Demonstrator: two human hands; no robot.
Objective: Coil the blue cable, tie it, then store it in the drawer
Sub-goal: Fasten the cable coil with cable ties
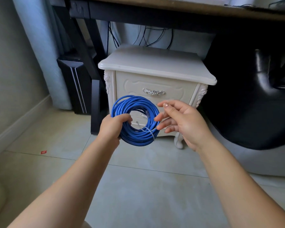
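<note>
Left hand (113,127): fingers curled tight round the lower-left arc of the round coil of blue cable (135,101), which is held upright in the air, in front of the cream carved bedside cabinet (155,63).
Thin whitish plastic tie (149,130) wraps the coil's lower-right arc.
Right hand (186,122): fingers loosely spread, slightly bent, gripping nothing; tips just beside the coil's right edge, at the tie.
Top drawer (133,86) with ornate silver handle (153,92): closed.

No legible writing right now. The blue cable (138,102) shows no readable print, and the red scrap (43,152) on the floor (138,186), lower left of the frame, is too small to read.
</note>
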